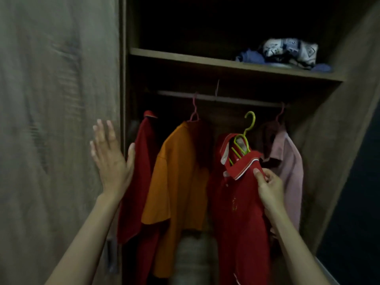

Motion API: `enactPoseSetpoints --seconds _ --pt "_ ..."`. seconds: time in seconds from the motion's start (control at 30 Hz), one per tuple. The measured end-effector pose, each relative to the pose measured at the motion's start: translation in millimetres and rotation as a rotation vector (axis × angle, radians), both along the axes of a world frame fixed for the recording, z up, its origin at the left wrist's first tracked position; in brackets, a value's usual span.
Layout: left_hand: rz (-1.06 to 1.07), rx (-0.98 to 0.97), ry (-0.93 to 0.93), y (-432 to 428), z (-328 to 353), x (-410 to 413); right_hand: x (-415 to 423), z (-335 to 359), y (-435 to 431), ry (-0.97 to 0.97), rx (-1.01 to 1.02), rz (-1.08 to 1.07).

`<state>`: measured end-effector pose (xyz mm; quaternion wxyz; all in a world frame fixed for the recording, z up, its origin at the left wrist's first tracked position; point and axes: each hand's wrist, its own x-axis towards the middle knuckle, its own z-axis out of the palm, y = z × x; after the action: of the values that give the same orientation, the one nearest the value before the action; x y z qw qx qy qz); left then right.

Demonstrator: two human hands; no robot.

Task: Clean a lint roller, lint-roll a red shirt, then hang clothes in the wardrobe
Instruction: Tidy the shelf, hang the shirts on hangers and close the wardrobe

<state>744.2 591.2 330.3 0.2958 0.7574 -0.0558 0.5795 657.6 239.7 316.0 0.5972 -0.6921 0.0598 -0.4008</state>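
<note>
Red shirt [240, 202] pinched by right hand [269, 187], below rail [226, 98].

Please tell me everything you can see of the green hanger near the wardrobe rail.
The green hanger is thin and yellow-green, and it looks like plastic. Its open hook points up and leans right, below the rail, not over it. Its shoulders sit tilted inside the collar of the red shirt, which hides their lower ends. The right hand pinches the shirt just under the collar and so carries the hanger; no hand visibly touches the bare hanger.
</note>
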Motion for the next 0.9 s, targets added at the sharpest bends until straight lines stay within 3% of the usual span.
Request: enactPoseSetpoints --seconds 0.23,0.43,0.67,0.9 --pt "0.138 0.046 -0.131 15 -13 31 82 29 13 -0.023 -0.103 -0.185" --pt "0.120 0.027 -0.217 15 -16 33 129 65 9 0.000 -0.113 -0.308" --pt "0.145 0.032 -0.244 15 -17 35 161 64 2 0.096 -0.118 -0.323" --pt "0.146 0.032 -0.255 14 -16 35 152 35 -10 0.043 -0.202 -0.257"
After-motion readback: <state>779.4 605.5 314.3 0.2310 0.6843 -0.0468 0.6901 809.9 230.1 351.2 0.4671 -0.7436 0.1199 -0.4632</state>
